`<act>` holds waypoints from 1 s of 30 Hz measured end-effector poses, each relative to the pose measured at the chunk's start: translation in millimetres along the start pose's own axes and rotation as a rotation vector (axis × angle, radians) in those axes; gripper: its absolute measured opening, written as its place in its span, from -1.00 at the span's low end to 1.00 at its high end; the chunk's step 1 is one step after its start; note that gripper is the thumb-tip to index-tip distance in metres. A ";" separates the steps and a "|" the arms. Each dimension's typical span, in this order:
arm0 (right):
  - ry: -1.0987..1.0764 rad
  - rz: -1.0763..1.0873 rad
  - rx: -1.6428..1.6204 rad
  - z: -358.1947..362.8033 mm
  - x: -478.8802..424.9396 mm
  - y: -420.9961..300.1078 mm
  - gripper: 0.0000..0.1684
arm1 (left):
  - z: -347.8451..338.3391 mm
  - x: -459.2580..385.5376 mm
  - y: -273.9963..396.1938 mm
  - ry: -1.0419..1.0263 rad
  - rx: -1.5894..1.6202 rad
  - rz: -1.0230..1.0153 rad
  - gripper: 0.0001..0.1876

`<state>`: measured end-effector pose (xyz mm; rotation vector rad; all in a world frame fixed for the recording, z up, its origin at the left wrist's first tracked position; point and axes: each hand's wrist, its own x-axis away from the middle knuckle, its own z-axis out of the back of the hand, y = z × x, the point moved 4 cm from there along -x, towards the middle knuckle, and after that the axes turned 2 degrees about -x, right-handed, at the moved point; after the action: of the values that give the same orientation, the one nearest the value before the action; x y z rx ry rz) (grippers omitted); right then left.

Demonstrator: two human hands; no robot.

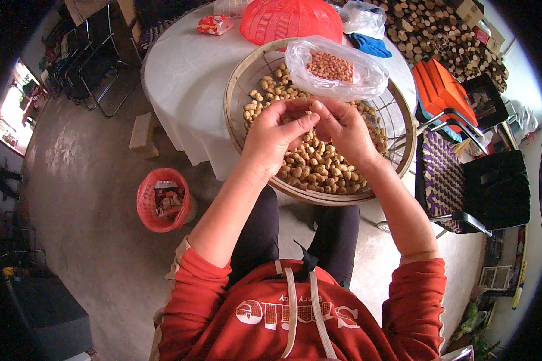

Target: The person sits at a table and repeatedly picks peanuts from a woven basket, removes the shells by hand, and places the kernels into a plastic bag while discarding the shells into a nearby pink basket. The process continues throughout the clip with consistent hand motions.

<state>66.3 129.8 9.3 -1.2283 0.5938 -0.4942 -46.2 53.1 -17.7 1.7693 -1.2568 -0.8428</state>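
Note:
My left hand (284, 131) and my right hand (338, 126) meet fingertip to fingertip over a round wooden-rimmed sieve (229, 104). A small pale piece, seemingly of peanut, shows between their thumbs and fingers; both hands pinch at it. Unshelled peanuts (318, 164) lie heaped in the sieve below and around my hands. Just beyond my fingers, a clear plastic bag (370, 81) rests on the sieve's far part, holding shelled reddish peanut kernels (329, 67). My palms and some curled fingers are hidden from view.
The sieve overlaps a round table with a white cloth (180, 76). On the table are a red mesh food cover (291, 20), a red tissue pack (215, 25) and a blue cloth (369, 45). A red-lined bin (165, 201) stands on the floor at left; chairs (497, 189) stand at right.

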 end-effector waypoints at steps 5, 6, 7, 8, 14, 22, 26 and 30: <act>-0.095 0.059 -0.029 -9.7 2.4 -5.0 -0.63 | 9.4 -5.3 -7.4 0.038 0.060 -0.045 -0.82; -0.102 0.062 -0.017 -10.1 2.9 -6.7 -0.63 | 9.7 -6.2 -8.3 0.032 0.078 -0.065 -0.82; -0.109 0.066 -0.004 -10.4 3.5 -9.4 -0.62 | 9.9 -6.7 -8.3 0.027 0.096 -0.085 -0.82; -0.116 0.069 0.008 -10.7 3.9 -11.0 -0.62 | 10.1 -6.5 -8.1 0.015 0.104 -0.080 -0.83; -0.122 0.011 -0.110 -9.8 0.6 -0.9 -0.60 | 8.9 -4.7 -7.1 -0.003 0.136 -0.068 -0.89; -0.059 -0.084 -0.230 -3.9 -5.3 15.5 -0.68 | 6.5 -0.2 -0.6 0.088 -0.013 -0.094 -0.88; 0.008 -0.307 -0.536 -2.9 -3.6 24.5 -0.71 | -1.4 2.2 3.5 0.165 -0.411 -0.319 -0.90; -0.062 -0.364 -0.626 2.0 -1.9 32.3 -0.79 | -5.5 1.9 2.0 0.125 -0.644 -0.452 -0.91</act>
<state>67.3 141.0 -21.1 -1.9608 0.4858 -0.5917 -41.8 52.1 -13.5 1.5419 -0.4160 -1.2038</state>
